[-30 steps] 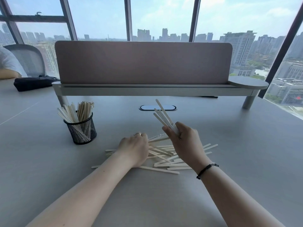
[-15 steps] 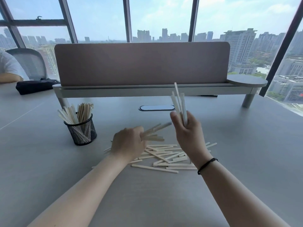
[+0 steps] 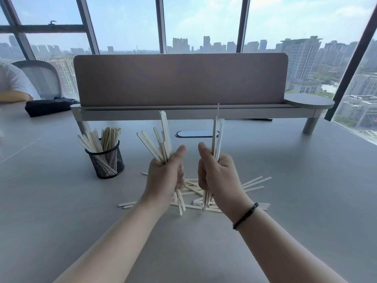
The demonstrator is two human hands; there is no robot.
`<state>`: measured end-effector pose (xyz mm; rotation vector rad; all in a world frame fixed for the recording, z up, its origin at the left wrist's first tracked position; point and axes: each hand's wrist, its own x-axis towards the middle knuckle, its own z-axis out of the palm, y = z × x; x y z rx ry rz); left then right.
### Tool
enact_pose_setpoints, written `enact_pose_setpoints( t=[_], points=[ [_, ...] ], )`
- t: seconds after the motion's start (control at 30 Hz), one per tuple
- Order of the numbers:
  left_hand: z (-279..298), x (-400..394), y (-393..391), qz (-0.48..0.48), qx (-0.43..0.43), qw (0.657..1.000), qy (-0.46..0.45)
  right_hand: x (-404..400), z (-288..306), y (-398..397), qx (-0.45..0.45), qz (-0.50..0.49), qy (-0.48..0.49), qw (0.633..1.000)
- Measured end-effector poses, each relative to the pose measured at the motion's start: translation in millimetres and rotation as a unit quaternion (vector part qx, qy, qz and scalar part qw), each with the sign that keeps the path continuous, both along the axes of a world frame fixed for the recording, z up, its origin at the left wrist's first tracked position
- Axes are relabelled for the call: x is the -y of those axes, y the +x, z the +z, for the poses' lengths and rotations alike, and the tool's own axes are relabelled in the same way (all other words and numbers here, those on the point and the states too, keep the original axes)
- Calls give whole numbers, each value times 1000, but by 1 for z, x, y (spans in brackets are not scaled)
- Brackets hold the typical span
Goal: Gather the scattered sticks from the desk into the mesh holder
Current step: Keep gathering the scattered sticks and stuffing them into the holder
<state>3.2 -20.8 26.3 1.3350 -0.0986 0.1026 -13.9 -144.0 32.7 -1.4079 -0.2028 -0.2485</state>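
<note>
Mesh holder (image 3: 105, 160) already crowded with sticks; right of it, left hand (image 3: 165, 176) fisted round a splayed bundle (image 3: 158, 139), liable to snag the rim; right hand (image 3: 216, 174) clenching a tighter bunch (image 3: 216, 135); loose sticks (image 3: 253, 183) remaining on worktop (image 3: 306, 201).

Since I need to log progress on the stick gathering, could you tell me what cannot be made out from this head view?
- Loose sticks on the desk: the left hand and right hand hide the pile's middle, so no count.
- Mesh holder: how full it is; overlapping sticks and mesh blur it.
- Each fist's bundle: the fingers hide the middles, so no count.
- Seated person: cut off by the left edge.
</note>
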Motion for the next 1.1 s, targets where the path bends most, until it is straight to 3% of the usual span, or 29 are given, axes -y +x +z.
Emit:
enact_pose_setpoints(
  t=[0.3, 0.6, 1.1],
  points=[
    [-24, -6, -15, 4, 59, 997, 49, -9, -20, -15, 42, 28, -42, 998],
    [-30, -7, -14, 15, 126, 985, 113, -6, -20, -18, 1, 11, -28, 1000],
    [-10, -16, -13, 71, 159, 984, 19, -4, -13, -15, -16, 3, 28, 999]
  ],
)
